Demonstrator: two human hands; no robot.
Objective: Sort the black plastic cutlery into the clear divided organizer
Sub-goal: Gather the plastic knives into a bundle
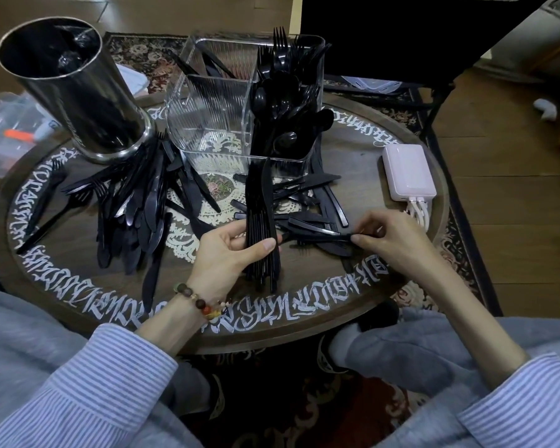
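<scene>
— Head view: what are the hands holding?
— Left hand (230, 250) is gripping an upright knife bundle (262, 221); right hand (390, 239) is pinching one knife (317, 237) lying just beside it.
— And the organizer (240, 101)?
— Sitting beyond both hands on the surface (353, 279), forks and spoons standing in its right compartment.

A round wooden worktop (362, 287) carried white lettering around its rim and a lace doily (188, 240) at its centre. A tall metal cylinder (78, 92) stood at the far left, its mouth tilted toward the camera. A pale pink charger (408, 171) lay at the right edge, with white cables (419, 210) leaving its near end. A patterned rug (466, 253) covered the floor below. A clear bin (10, 130) sat on the floor at left. A black chair (401, 33) stood behind the worktop.
</scene>
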